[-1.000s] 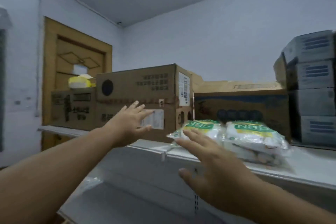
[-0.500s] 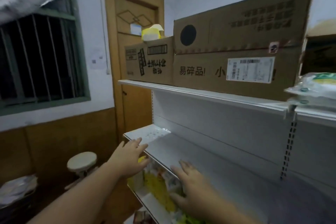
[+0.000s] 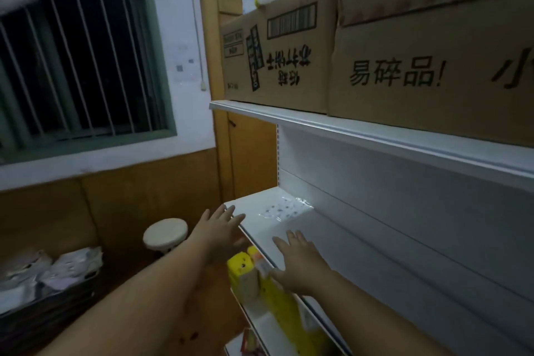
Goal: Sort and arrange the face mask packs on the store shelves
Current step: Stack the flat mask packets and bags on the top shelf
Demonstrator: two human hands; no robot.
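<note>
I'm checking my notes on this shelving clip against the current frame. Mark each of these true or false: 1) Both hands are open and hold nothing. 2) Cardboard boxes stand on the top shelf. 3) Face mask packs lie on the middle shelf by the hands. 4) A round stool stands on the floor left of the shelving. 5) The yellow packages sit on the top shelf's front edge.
1) True: the left hand and right hand are spread, holding nothing.
2) True: cardboard boxes stand on the top shelf.
3) False: the middle shelf shows no packs.
4) True: the round stool is there.
5) False: the yellow packages sit below the middle shelf.
</note>
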